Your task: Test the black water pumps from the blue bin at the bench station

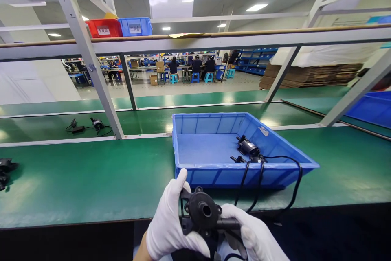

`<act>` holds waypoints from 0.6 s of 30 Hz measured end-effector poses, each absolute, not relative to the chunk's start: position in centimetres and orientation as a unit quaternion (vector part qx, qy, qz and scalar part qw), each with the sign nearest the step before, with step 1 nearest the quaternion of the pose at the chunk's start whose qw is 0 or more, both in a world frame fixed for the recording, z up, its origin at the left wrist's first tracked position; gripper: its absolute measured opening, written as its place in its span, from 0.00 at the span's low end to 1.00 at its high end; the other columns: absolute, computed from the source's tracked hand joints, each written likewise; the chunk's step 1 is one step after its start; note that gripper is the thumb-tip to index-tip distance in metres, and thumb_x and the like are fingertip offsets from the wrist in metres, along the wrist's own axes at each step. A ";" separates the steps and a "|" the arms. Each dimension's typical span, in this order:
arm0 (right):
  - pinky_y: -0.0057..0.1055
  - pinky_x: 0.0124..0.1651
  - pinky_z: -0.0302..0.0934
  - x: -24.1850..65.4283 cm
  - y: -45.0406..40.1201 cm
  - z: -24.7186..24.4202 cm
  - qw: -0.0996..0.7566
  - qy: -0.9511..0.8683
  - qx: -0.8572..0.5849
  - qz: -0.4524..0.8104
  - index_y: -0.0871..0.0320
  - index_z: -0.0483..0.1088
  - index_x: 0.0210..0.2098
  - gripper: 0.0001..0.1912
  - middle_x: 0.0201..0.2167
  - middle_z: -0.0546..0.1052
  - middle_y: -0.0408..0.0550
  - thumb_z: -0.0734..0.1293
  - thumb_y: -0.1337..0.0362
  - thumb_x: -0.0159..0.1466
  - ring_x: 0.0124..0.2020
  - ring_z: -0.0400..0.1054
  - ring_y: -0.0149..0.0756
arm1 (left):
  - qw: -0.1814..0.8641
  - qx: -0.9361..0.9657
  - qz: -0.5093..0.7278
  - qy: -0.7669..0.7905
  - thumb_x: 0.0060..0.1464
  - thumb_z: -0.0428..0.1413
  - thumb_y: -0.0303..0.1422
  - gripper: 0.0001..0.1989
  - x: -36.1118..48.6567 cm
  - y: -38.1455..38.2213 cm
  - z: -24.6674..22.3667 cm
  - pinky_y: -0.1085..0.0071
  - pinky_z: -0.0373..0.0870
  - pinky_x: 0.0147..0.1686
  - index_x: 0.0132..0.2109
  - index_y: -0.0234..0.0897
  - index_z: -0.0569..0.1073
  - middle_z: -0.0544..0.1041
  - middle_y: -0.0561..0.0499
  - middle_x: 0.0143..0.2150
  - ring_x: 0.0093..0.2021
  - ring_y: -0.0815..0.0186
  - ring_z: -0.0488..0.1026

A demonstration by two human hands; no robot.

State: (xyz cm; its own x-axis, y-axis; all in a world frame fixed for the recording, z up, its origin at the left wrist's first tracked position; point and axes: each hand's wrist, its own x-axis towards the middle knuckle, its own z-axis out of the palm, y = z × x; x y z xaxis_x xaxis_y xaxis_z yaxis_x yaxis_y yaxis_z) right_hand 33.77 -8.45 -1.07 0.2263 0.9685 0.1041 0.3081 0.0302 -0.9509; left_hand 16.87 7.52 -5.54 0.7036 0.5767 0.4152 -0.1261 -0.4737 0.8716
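Note:
A black pump-like part (204,211) with a round face and a short open nozzle is held between both hands at the bottom middle, in front of the bench edge. White-gloved, my left hand (172,216) grips its left side, thumb raised. On the other side my right hand (252,230), also gloved, wraps round the part's side tube. Just beyond the hands stands a blue bin (207,145) on the green bench (91,175). Inside its right part lie black pump-like units (248,147), and their black cables (297,183) hang over the front wall.
Dark parts (6,169) lie at the bench's left edge. A small device with a cable (97,123) rests past the left grey post (94,73). Red (105,28) and blue (136,27) boxes stand on the overhead shelf. People sit on stools far behind.

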 end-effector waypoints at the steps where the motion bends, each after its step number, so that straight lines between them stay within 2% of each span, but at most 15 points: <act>1: 0.28 0.31 0.64 33.8 -8.4 -1.1 0.491 -0.523 -0.611 0.334 0.56 0.77 0.37 0.44 0.27 0.72 0.47 0.50 0.24 0.67 0.28 0.66 0.36 | 0.499 0.777 0.355 0.146 0.23 0.69 0.70 0.82 16.9 7.5 -5.5 0.51 0.70 0.53 0.78 0.41 0.44 0.69 0.47 0.50 0.44 0.55 0.73; 6: 0.30 0.36 0.70 34.0 -8.5 -1.2 0.490 -0.514 -0.616 0.342 0.56 0.79 0.39 0.46 0.32 0.78 0.51 0.51 0.23 0.65 0.32 0.72 0.40 | 0.514 0.767 0.357 0.144 0.25 0.68 0.71 0.78 17.1 7.5 -5.2 0.51 0.70 0.53 0.78 0.42 0.48 0.69 0.47 0.50 0.45 0.54 0.74; 10: 0.32 0.38 0.72 34.0 -8.5 -0.6 0.484 -0.498 -0.624 0.359 0.55 0.80 0.38 0.48 0.32 0.80 0.52 0.52 0.19 0.61 0.34 0.74 0.43 | 0.498 0.776 0.363 0.131 0.26 0.70 0.69 0.77 17.0 7.4 -4.8 0.53 0.70 0.51 0.77 0.43 0.49 0.70 0.48 0.49 0.43 0.56 0.74; 14: 0.32 0.38 0.73 34.3 -8.5 -0.9 0.467 -0.547 -0.607 0.337 0.54 0.81 0.41 0.49 0.36 0.81 0.53 0.48 0.22 0.65 0.34 0.76 0.44 | 0.489 0.783 0.363 0.127 0.26 0.71 0.68 0.76 16.8 7.4 -4.8 0.54 0.71 0.50 0.77 0.43 0.50 0.70 0.49 0.48 0.42 0.57 0.74; 18: 0.32 0.39 0.75 34.5 -8.6 -1.5 0.459 -0.570 -0.602 0.321 0.54 0.80 0.42 0.47 0.35 0.81 0.53 0.48 0.24 0.67 0.34 0.77 0.45 | 0.501 0.776 0.362 0.125 0.27 0.70 0.69 0.75 16.7 7.5 -5.0 0.53 0.70 0.51 0.77 0.42 0.50 0.70 0.48 0.49 0.43 0.56 0.74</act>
